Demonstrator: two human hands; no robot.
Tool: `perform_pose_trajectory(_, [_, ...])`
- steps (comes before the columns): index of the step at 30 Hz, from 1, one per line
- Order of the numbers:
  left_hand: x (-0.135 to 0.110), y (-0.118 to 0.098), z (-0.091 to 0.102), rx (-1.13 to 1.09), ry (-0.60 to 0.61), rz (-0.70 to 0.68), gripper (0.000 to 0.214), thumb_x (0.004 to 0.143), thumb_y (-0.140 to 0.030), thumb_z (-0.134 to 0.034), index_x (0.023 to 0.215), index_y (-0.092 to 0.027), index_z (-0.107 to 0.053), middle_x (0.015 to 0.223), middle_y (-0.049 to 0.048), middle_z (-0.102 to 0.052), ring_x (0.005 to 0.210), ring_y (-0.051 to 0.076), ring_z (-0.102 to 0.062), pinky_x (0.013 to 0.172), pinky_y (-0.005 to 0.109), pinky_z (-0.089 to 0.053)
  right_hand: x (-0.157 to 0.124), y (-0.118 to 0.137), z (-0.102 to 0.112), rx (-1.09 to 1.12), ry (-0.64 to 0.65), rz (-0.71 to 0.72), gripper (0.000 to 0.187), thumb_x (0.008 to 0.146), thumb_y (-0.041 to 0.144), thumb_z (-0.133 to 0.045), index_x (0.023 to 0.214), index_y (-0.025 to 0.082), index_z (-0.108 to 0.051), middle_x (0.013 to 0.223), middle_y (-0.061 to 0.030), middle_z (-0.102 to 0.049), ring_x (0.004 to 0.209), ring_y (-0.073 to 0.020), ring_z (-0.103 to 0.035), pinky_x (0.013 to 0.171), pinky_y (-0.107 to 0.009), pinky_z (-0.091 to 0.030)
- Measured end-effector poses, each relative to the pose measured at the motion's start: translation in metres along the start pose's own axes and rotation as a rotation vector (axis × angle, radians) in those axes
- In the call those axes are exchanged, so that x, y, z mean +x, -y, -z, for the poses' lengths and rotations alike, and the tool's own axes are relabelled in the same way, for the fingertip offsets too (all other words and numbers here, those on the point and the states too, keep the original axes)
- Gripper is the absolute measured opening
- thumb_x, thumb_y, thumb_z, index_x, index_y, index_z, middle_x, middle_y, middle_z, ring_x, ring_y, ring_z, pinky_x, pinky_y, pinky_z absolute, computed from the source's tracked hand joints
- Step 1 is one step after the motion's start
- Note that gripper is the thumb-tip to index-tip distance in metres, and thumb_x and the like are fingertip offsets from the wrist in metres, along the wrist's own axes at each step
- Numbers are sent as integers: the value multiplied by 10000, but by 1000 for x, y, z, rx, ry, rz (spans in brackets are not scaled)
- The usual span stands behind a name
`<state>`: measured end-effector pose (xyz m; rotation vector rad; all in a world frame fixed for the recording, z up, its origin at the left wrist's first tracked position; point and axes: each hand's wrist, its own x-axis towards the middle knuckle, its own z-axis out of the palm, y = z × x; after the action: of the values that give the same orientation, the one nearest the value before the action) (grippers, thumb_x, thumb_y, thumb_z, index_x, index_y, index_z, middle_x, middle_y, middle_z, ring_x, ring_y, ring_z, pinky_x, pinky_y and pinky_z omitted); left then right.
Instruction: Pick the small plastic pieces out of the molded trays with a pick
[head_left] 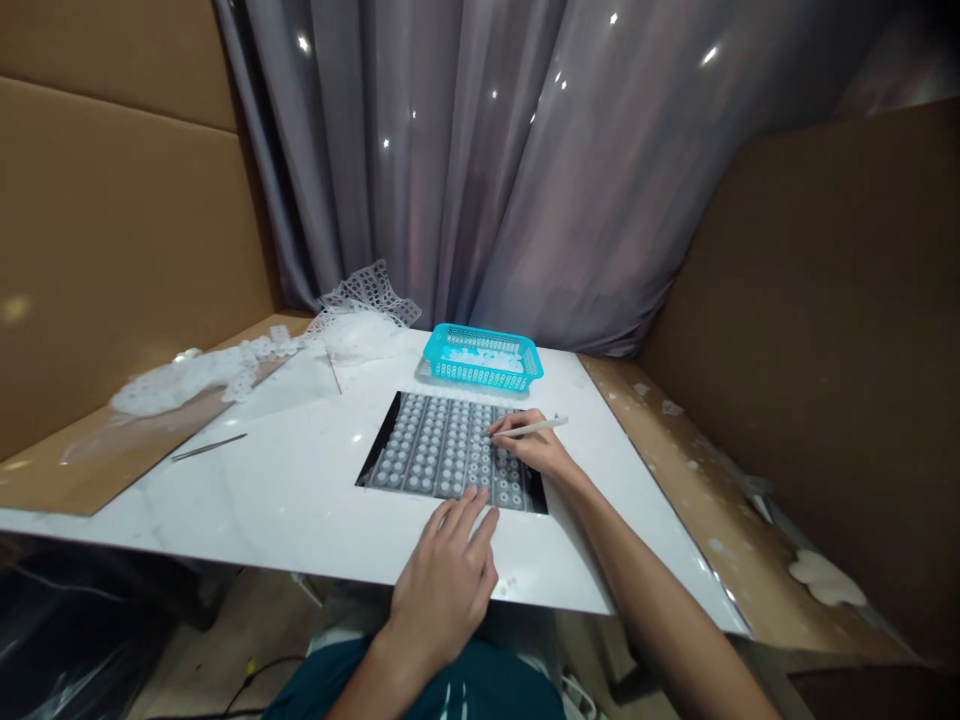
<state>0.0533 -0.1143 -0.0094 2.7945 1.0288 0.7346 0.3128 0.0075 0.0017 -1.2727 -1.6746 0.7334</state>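
Note:
A dark sheet (381, 440) with rows of small round white pieces (454, 440) lies on the white table. Pieces in the columns at its right show ring-like centres, while those at the left look like plain domes. My right hand (538, 448) is closed around a slim white pen-like stick (551, 424), its tip down over the right-hand columns. What the tip touches is too small to make out. My left hand (448, 572) rests with fingers stretched out, fingertips at the sheet's near edge, holding nothing.
Behind the sheet stands a turquoise plastic basket (484, 378) with white bits inside. Tweezers (209, 447) and a thin red stick (334, 372) lie to the left, near crumpled white netting (367, 300) and clear plastic (180, 385). Cardboard walls (112, 200) flank the table (300, 510); a grey curtain (465, 150) hangs behind.

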Motion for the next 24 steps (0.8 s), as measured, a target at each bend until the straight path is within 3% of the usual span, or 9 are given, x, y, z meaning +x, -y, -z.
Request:
perform_pose_trajectory(8, [-1,2,-3,12,7,-4,496,1057,-230,-507,1553,-222,-530,1678,98,-483,1573,272,-426,1257,501,-387,-4,3,0,-83,51,80,165,788,160,-752,634,200,-711,789,-71,-802,916,-282,-802,765,-327,-597])
perform_pose_trajectory(17, [-1,2,-2,16,13,-4,497,1068,-249,-497,1564,-229,-518,1684,93,-476,1573,267,-426,1265,490,-373,-5,6,3,-132,57,80,168,833,195,-758,669,201,-722,883,-90,-830,908,-287,-808,766,-337,-601])
perform_pose_trajectory(24, [-1,2,-1,20,27,-5,496,1073,-256,-496,1568,-228,-514,1687,98,-471,1581,269,-415,1269,491,-365,-9,9,-2,-256,32,189,134,886,221,-764,754,227,-745,984,-84,-834,923,-278,-782,850,-386,-590])
